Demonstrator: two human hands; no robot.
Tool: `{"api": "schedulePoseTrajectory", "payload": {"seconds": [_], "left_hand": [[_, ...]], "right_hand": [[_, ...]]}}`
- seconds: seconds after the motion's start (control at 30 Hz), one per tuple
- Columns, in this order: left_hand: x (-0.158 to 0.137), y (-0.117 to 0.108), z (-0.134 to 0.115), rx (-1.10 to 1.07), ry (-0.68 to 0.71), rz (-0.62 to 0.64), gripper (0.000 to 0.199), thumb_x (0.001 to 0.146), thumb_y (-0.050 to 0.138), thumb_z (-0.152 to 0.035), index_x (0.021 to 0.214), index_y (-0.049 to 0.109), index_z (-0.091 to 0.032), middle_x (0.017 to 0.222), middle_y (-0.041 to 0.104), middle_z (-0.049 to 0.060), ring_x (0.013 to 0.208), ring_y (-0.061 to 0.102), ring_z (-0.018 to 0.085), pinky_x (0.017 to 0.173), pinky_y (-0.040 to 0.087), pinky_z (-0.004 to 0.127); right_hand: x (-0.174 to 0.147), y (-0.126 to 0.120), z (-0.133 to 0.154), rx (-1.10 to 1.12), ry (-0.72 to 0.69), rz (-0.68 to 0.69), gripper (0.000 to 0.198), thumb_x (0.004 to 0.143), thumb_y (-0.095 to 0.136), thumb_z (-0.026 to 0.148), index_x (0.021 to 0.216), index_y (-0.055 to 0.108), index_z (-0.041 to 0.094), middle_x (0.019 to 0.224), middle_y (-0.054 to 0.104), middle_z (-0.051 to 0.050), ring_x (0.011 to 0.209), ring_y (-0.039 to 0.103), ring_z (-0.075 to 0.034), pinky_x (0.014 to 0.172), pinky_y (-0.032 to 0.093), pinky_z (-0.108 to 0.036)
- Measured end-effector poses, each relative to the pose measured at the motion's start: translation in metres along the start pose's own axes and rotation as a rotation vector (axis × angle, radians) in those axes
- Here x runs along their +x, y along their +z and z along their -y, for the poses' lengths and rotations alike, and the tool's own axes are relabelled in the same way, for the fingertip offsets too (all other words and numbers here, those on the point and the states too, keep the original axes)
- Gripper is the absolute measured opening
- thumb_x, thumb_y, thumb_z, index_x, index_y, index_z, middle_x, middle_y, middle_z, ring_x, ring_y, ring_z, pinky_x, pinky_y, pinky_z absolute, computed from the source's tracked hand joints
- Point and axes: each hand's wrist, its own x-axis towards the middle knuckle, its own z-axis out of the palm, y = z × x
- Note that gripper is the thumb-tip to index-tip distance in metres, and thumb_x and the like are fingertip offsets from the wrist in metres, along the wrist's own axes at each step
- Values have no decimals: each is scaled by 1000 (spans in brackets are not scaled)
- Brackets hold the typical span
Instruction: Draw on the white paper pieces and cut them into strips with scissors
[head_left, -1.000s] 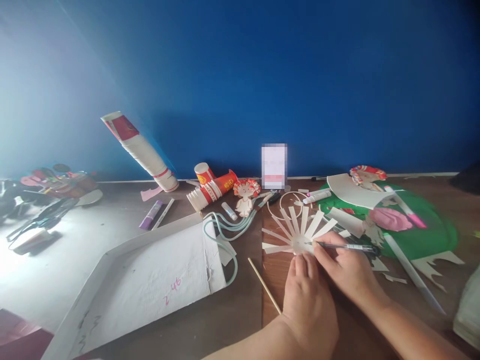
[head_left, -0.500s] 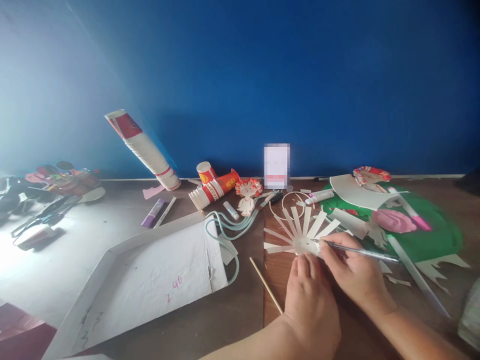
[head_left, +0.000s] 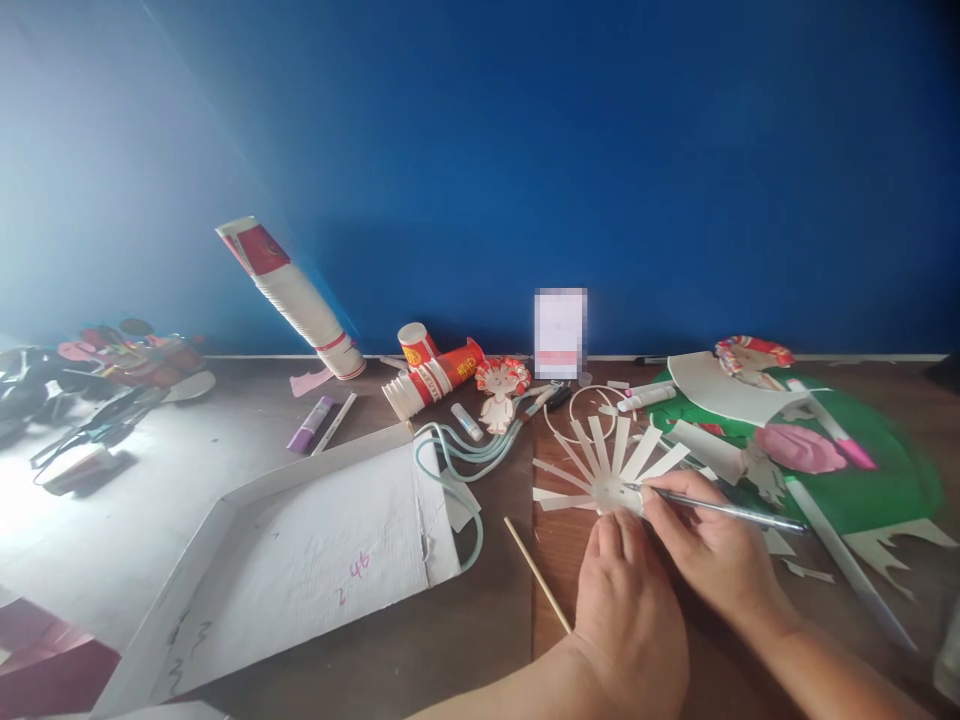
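Observation:
A white paper cup cut into strips [head_left: 616,488] is fanned out like a flower on the brown table, with small dark marks on its round base. My left hand [head_left: 631,590] bends its fingers over the near edge of this cup and holds it down, covering the strips there. Pinched in my right hand [head_left: 724,545] is a clear-barrelled pen [head_left: 739,511], its tip at the right part of the base. Beside my left wrist lies a thin wooden stick [head_left: 536,572].
Left stands a white cardboard box lid [head_left: 300,560], with a pale blue cord [head_left: 480,455] at its corner. Behind are stacked paper cups [head_left: 300,305], fallen red cups [head_left: 442,375] and a paper doll [head_left: 498,398]. Right are a green sheet [head_left: 885,460], markers [head_left: 832,425] and paper scraps [head_left: 892,535].
The whole view has shifted slightly, so things sit a little farther right. The pen tip stays at the cup's base, and both hands keep nearly the same pose.

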Motion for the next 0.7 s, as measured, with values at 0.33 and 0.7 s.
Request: {"api": "schedulePoseTrajectory", "payload": {"seconds": [0.33, 0.7], "left_hand": [[4, 1, 5, -91, -127, 6, 54, 95, 51, -36, 142, 61, -10, 139, 62, 17, 132, 50, 34, 116, 38, 55], [2, 12, -6, 16, -90, 2, 59, 92, 55, -35, 145, 57, -9, 147, 60, 15, 140, 49, 32, 122, 34, 47]], "right_hand": [[1, -3, 2, 0, 40, 8, 10, 92, 60, 33, 86, 64, 25, 72, 73, 0, 60, 69, -18, 60, 55, -28], [-5, 3, -5, 0, 11, 83, 13, 96, 58, 33, 90, 64, 23, 76, 73, -1, 68, 71, -19, 65, 57, -29]]}}
